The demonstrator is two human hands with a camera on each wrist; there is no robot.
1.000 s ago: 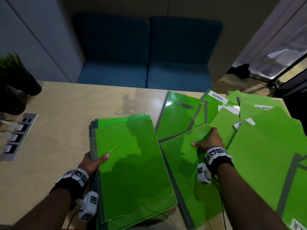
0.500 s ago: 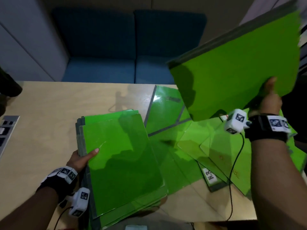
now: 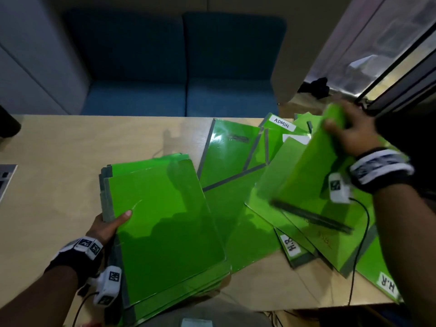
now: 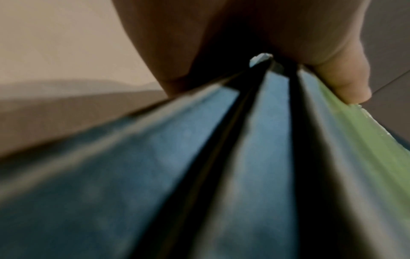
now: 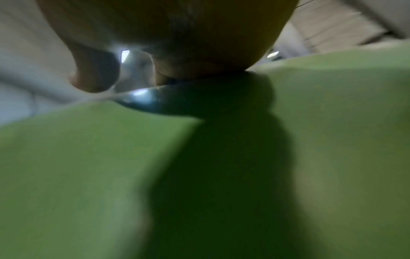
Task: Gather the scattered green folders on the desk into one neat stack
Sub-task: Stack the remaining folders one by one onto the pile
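Note:
A stack of green folders lies at the desk's near edge, its grey spines to the left. My left hand grips the stack's left edge, thumb on top. My right hand grips the top edge of one green folder and holds it tilted and blurred above the pile on the right; the same folder fills the right wrist view. Several loose green folders lie fanned out across the right of the desk, some labelled ADMIN and H.R.
The wooden desk runs bare to the left of the stack. A socket panel sits at its left edge. A blue sofa stands behind the desk. A glass door is at the far right.
My right hand lifted one folder high off the right pile, then swung it down and turned it, so it now hangs tilted low over the loose folders. The left hand stayed on the stack.

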